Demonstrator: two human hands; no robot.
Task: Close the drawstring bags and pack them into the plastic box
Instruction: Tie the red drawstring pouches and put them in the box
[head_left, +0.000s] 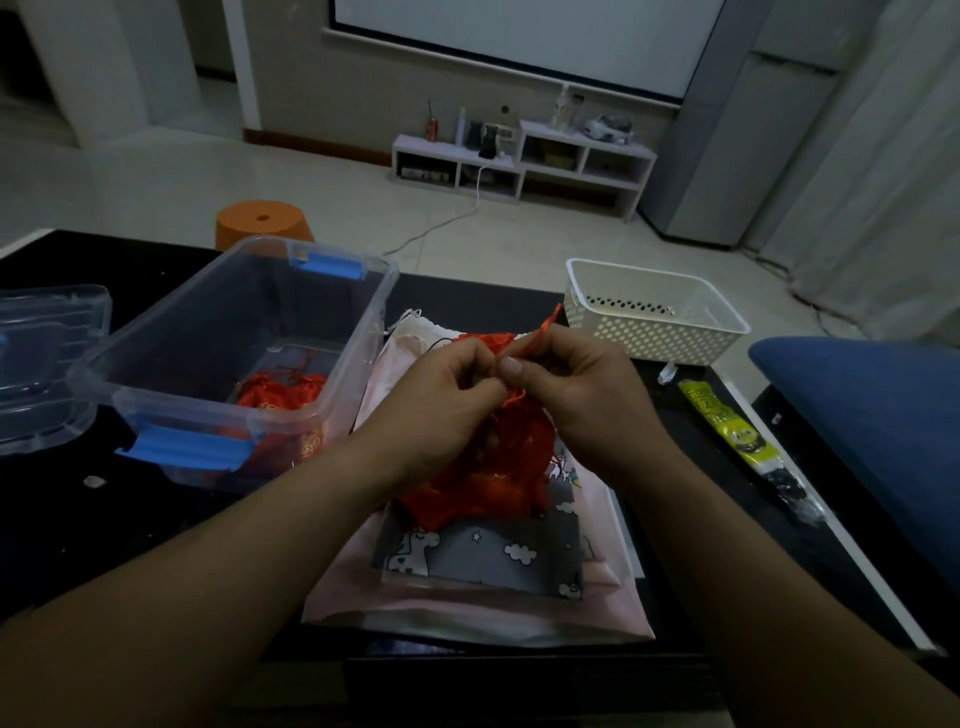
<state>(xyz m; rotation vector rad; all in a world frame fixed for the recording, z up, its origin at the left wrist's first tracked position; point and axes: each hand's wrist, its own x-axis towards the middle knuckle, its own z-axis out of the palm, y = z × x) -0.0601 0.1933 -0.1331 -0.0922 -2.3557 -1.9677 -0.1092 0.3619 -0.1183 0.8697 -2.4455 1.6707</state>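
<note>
Currently: one red drawstring bag (498, 483), held just above the grey printed bag (483, 561) on the table. My left hand (441, 395) pinches its gathered neck; my right hand (576, 384) pinches the red cord (545, 327), drawn up and away. Step, as I judge: cinching. Next: finish the pull, then carry it left into the plastic box (156, 310), beside the red bags (280, 395) already there.

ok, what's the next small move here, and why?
Probably draw the red cord out to the right while the left hand holds the neck, cinching the red bag shut. Both hands pinch at its gathered mouth, cord in the right hand, and it is not yet in the plastic box, where other red bags lie.
</note>
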